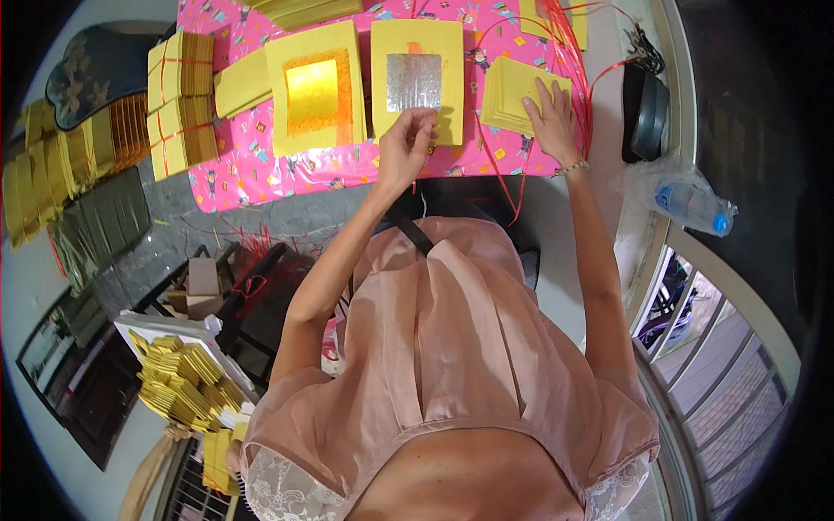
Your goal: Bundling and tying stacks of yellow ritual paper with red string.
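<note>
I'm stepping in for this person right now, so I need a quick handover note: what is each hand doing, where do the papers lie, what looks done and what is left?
Left hand: fingers pinched at the lower edge of the yellow sheet with the silver foil square.
Right hand: flat on the loose stack of yellow sheets, not gripping.
To the left lies the sheet with the gold foil square, all on the pink patterned cloth.
Done: tied yellow bundles at far left.
Left: the loose stack is untied; red string lies over it.

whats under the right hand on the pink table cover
The right hand lies flat on a stack of yellow paper sheets. The part of the top sheet beneath the palm is hidden.
</note>
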